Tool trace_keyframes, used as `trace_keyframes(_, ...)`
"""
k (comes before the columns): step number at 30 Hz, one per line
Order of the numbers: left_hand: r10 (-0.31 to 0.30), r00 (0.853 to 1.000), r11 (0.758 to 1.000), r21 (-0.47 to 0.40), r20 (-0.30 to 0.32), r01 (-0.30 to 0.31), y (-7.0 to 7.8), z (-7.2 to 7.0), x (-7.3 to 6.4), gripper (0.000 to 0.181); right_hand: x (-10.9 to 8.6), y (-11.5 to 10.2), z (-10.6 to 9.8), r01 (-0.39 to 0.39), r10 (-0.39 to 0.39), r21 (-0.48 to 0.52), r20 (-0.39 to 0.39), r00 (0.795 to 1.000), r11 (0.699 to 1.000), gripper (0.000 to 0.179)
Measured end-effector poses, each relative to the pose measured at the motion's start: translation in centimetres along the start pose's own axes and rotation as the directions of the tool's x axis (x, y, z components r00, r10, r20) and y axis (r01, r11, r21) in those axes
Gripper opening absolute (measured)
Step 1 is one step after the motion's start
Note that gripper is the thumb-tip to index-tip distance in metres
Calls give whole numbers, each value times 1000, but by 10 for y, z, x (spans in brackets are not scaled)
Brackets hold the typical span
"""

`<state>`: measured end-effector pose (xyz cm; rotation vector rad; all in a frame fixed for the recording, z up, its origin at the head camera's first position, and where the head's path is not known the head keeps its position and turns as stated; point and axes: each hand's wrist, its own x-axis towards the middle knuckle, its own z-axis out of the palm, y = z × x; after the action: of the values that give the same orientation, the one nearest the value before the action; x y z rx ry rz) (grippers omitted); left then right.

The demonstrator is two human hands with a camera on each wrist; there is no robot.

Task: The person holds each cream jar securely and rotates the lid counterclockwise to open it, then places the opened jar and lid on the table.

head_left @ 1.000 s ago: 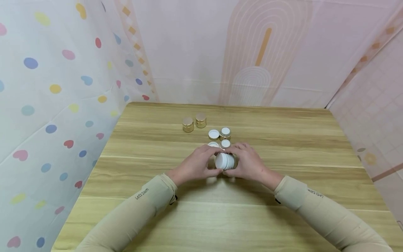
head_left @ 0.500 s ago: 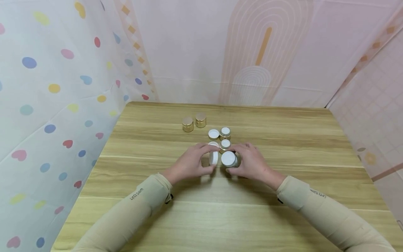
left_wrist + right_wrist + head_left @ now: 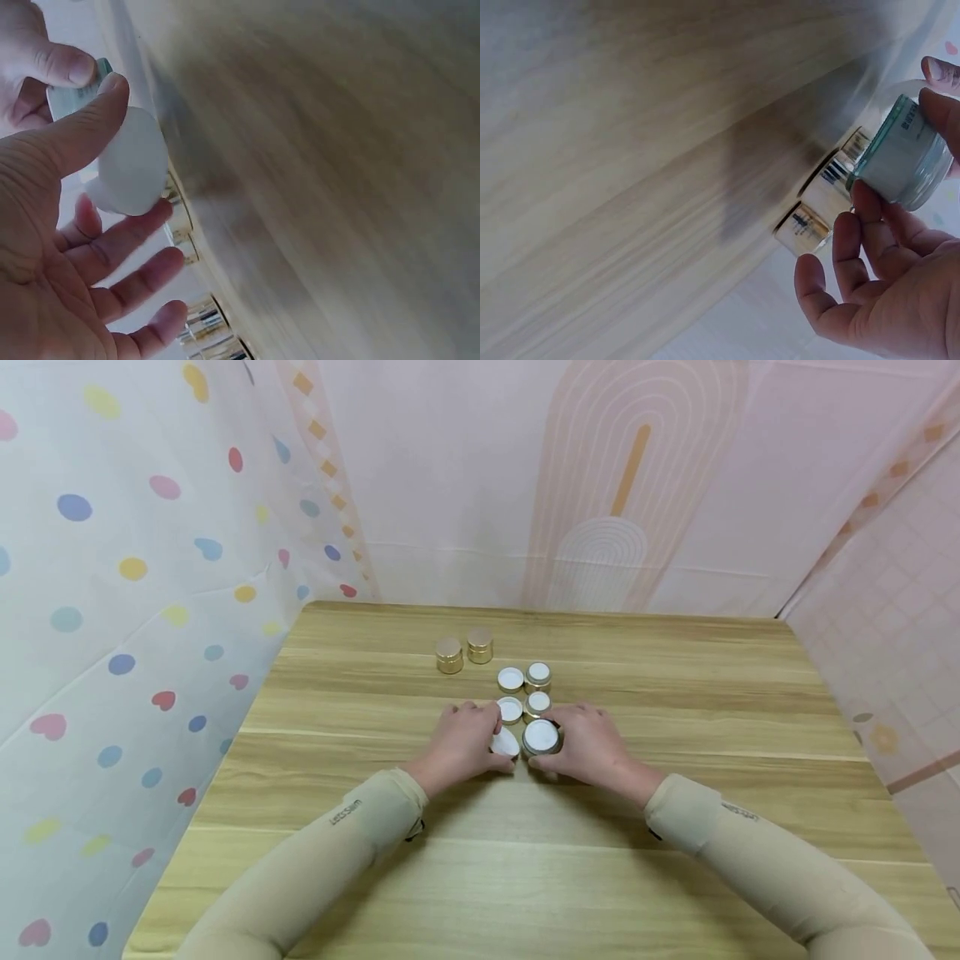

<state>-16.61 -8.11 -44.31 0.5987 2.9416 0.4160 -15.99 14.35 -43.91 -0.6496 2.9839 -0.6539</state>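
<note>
My left hand pinches a white round lid between thumb and fingers, low over the wooden table. In the left wrist view the lid sits at the tips of the left hand. Right beside it, my right hand grips a small glass jar with white contents and its mouth up. The right wrist view shows the jar held by the fingertips of the right hand, just above the tabletop.
Behind the hands lie two more white lids, each beside an uncapped jar. Two gold-capped jars stand farther back left. Patterned curtains close in the table on three sides.
One second ago both hands held the capped jar on its side. The lid has come off into my left hand, the jar has turned upright in my right, and both have moved down.
</note>
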Motion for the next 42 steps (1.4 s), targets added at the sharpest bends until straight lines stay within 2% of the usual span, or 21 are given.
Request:
trace_keyframes(8, -22, 999, 996, 91, -28, 24, 7, 4, 10, 60, 3, -2, 4, -45, 45, -21, 7, 999, 999, 60)
trace_keyframes(17, -60, 995, 984, 161, -80, 73, 6, 9, 20, 77, 12, 1, 8, -72, 72, -36, -1, 997, 997, 56)
trace_keyframes(33, -69, 997, 992, 102, -42, 73, 4, 8, 18, 78, 11, 8, 9, -84, 84, -5, -11, 996, 996, 70)
trace_keyframes(35, -70, 997, 995, 73, -39, 73, 2, 7, 18, 77, 10, 9, 9, -81, 81, -5, -16, 997, 997, 70)
trace_keyframes(37, -90, 995, 996, -12, -30, 89, -2, 5, 18, 74, 9, 11, 7, -80, 80, -1, -12, 997, 997, 71)
trace_keyframes(38, -119, 993, 990, -78, -15, 117, -6, 3, 18, 74, 9, 12, 5, -83, 83, 4, -5, 997, 997, 73)
trace_keyframes(39, -160, 987, 974, -164, -2, 157, -10, 0, 19, 73, 8, 13, 3, -90, 90, 15, 5, 996, 996, 74)
trace_keyframes(40, -211, 977, 942, -266, 11, 206, -16, -3, 20, 72, 8, 15, 1, -98, 97, 30, 16, 995, 995, 75)
trace_keyframes(41, -271, 962, 890, -377, 12, 256, -21, -7, 22, 73, 7, 16, -2, -110, 109, 46, 28, 994, 993, 75)
trace_keyframes(42, -336, 942, 825, -481, 6, 297, -28, -10, 24, 73, 6, 17, -6, -123, 121, 65, 40, 992, 990, 76)
